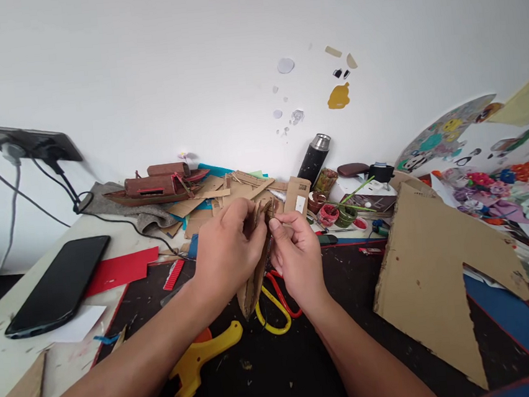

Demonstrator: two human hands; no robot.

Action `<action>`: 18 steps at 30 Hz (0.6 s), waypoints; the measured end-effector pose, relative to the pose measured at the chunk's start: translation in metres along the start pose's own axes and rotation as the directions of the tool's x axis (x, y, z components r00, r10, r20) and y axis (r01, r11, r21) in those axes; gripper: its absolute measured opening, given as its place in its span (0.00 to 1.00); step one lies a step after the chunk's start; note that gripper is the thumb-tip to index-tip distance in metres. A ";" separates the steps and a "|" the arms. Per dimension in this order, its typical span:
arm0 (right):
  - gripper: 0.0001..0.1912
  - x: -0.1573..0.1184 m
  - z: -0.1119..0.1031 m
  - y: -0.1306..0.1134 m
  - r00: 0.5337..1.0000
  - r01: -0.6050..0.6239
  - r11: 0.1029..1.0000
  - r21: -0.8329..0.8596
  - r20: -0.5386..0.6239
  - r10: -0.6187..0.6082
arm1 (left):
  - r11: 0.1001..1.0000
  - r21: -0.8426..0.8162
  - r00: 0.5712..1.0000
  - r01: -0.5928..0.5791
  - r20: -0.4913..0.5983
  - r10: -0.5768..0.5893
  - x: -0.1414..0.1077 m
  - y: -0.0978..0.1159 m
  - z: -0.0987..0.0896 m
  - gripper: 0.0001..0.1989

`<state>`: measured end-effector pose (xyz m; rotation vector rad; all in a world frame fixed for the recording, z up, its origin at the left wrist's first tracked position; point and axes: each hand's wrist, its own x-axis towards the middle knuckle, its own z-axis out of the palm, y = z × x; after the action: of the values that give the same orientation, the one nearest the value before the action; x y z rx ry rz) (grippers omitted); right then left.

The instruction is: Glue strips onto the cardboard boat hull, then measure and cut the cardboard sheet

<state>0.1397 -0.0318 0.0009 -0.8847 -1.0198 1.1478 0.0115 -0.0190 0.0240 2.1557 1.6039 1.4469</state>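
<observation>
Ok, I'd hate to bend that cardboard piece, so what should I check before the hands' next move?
1. Left hand gripping the cardboard piece: ok.
2. Right hand pinching it: cannot tell; the fingertips are at its upper part, contact hidden.
3. Yellow scissor handle well away from the work: not ok, it shows right by the piece's lower end.
4. Yellow tool out of both hands: ok, on the dark mat.
5. Piece undamaged: cannot tell, hands cover part.

A cardboard piece [251,293] is held between left hand [228,239] and right hand [299,251], over a work surface [264,386] where scissors [280,330] are laid. Left, a phone [60,287] is placed; right, a cardboard sheet [423,270]; behind, model boats [151,185] and a flask [313,164].
</observation>
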 end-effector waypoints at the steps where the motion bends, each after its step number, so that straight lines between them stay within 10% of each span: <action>1: 0.20 0.000 0.000 0.000 1.000 0.004 1.000 0.005 0.000 -0.004 | 1.000 -0.004 1.000 0.001 -0.002 -0.001 0.000 0.000 0.000 0.06; 18: 0.20 0.003 -0.003 0.005 0.999 0.030 0.999 0.033 0.037 -0.031 | 0.994 -0.084 0.997 0.076 0.009 -0.075 0.000 -0.002 0.004 0.05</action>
<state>0.1411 -0.0277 -0.0044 -0.8220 -1.0388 1.1559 0.0129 -0.0165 0.0212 2.0295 1.5751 1.4574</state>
